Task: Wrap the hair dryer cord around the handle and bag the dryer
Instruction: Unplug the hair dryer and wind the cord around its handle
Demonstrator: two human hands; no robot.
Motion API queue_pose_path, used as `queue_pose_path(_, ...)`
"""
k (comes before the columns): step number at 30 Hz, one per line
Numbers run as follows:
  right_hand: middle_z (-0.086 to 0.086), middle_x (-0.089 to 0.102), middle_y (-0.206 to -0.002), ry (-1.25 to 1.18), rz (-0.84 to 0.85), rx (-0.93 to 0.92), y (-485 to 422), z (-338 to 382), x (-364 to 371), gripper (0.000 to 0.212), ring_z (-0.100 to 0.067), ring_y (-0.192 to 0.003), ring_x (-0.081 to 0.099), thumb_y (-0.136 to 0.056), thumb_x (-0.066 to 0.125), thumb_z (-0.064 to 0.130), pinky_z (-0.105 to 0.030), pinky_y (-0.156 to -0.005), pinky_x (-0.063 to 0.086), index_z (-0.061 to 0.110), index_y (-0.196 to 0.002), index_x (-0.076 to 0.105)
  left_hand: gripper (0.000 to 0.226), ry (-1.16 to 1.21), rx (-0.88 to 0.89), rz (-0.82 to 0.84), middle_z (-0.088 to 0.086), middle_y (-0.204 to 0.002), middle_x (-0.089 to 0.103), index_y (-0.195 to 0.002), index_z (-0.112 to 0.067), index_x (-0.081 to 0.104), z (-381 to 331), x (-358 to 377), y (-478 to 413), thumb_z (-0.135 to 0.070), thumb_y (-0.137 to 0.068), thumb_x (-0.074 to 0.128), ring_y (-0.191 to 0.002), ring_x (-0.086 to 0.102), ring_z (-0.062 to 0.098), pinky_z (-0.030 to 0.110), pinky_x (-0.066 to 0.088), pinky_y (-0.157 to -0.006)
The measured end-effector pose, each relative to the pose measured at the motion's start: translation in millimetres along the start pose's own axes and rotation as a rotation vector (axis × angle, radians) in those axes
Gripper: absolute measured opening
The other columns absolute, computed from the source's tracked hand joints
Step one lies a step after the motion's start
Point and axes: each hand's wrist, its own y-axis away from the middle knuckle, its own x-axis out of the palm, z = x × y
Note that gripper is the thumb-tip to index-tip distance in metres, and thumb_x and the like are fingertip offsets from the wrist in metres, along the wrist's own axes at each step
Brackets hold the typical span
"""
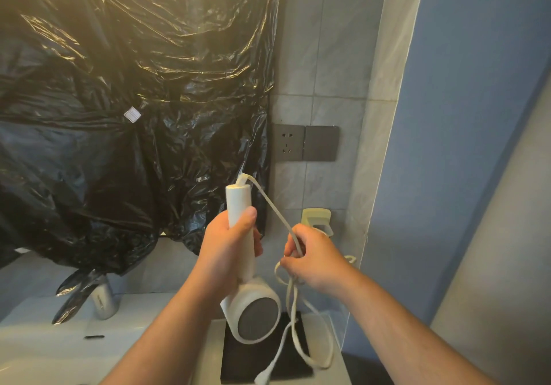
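The left hand point(225, 244) grips the hair dryer point(247, 271) by its handle, head downward. Right of the dryer, the right hand point(313, 258) pinches the cord point(275, 208), whose slack dangles beneath.

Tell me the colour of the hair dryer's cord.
The cord is white, like the handle; the head view shows it stretched to the right hand.

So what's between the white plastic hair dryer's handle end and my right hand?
The flat white cord, stretched straight between them, shown in the head view.
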Motion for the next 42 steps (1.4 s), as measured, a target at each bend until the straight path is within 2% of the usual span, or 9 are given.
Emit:
queue_pose_path(5,0.005,0.050,-0.075,0.237,-0.091,-0.078,3.1,-13.5,4.3,0.008,-0.021,-0.081,0.051,-0.075,0.056,0.009,-0.038,-0.073,0.048,0.016,-0.077,0.053,0.027,0.208,-0.121,-0.051,0.002,-0.057,0.043,-0.079,-0.014,0.050,-11.5,4.7,-7.1,-0.033,-0.091,0.065,-0.045,0.040,0.016,0.028,0.043,-0.051)
queue_pose_path(8,0.014,0.043,-0.082,0.325,-0.097,-0.095,4.2,-21.0,5.6,0.015,-0.020,-0.094,0.047,-0.075,0.055,0.008,-0.033,-0.084,0.044,0.020,-0.083,0.051,0.031,0.317,-0.177,-0.109,0.003,-0.059,0.046,-0.074,-0.015,0.052,-13.5,2.0,-14.1,-0.039,-0.090,0.064,-0.049,0.045,0.017,0.030,0.047,-0.059)
queue_pose_path(11,0.009,0.042,-0.105,0.295,-0.113,-0.112,5.5,-28.9,7.6,0.022,-0.013,-0.102,0.043,-0.072,0.058,0.011,-0.026,-0.088,0.041,0.020,-0.092,0.052,0.028,0.372,-0.172,-0.121,0.004,-0.077,0.065,-0.080,-0.015,0.058,-11.5,-7.6,-21.1,-0.040,-0.092,0.061,-0.083,0.068,0.021,0.041,0.055,-0.079)
queue_pose_path(14,0.009,0.038,-0.120,0.247,-0.068,-0.105,8.5,-36.3,6.0,0.038,-0.005,-0.112,0.036,-0.076,0.059,0.011,-0.014,-0.094,0.030,0.020,-0.112,0.057,0.032,0.519,-0.209,-0.105,0.010,-0.107,0.074,-0.077,-0.017,0.055,-11.5,-17.5,-25.7,-0.045,-0.091,0.059,-0.109,0.068,0.027,0.051,0.052,-0.092)
queue_pose_path(17,0.004,0.047,-0.118,0.172,-0.096,-0.147,10.2,-41.6,4.7,0.044,-0.007,-0.110,0.044,-0.080,0.055,0.002,-0.009,-0.096,0.030,0.018,-0.121,0.062,0.038,0.613,-0.229,-0.093,0.013,-0.099,0.076,-0.071,-0.015,0.054,-11.3,-19.3,-27.1,-0.047,-0.088,0.060,-0.104,0.071,0.032,0.054,0.051,-0.095)
queue_pose_path(21,-0.001,0.066,-0.096,0.144,-0.175,-0.203,14.0,-48.7,2.5,0.022,-0.013,-0.090,0.060,-0.088,0.061,0.007,-0.025,-0.085,0.049,0.013,-0.105,0.073,0.038,0.630,-0.226,-0.177,0.006,-0.073,0.068,-0.069,-0.014,0.055,-12.7,-23.7,-31.8,-0.047,-0.088,0.063,-0.086,0.072,0.028,0.054,0.054,-0.090)
queue_pose_path(31,0.006,0.061,-0.083,0.215,-0.184,-0.075,20.4,-77.0,-15.2,0.004,-0.010,-0.076,0.057,-0.087,0.062,0.014,-0.018,-0.064,0.044,0.014,-0.085,0.065,0.033,0.574,-0.238,-0.397,0.000,-0.070,0.058,-0.075,-0.018,0.056,-16.1,-58.3,-51.5,-0.047,-0.085,0.069,-0.072,0.063,0.015,0.047,0.057,-0.089)
queue_pose_path(37,0.004,0.056,-0.072,0.340,-0.097,0.085,34.3,-115.6,-19.4,0.039,-0.016,-0.066,0.053,-0.086,0.055,0.005,-0.028,-0.057,0.042,0.031,-0.062,0.041,0.034,0.593,-0.181,-0.432,-0.003,-0.071,0.056,-0.076,-0.020,0.056,-29.4,-76.8,-63.6,-0.051,-0.083,0.069,-0.071,0.061,0.013,0.045,0.058,-0.086)
queue_pose_path(42,0.008,0.055,-0.074,0.284,-0.049,0.175,39.9,-127.1,-5.1,0.030,-0.009,-0.068,0.052,-0.085,0.057,0.006,-0.021,-0.057,0.041,0.030,-0.067,0.051,0.034,0.587,-0.163,-0.397,-0.002,-0.071,0.060,-0.077,-0.020,0.058,-35.4,-70.1,-65.5,-0.051,-0.080,0.072,-0.071,0.064,0.013,0.044,0.061,-0.077)
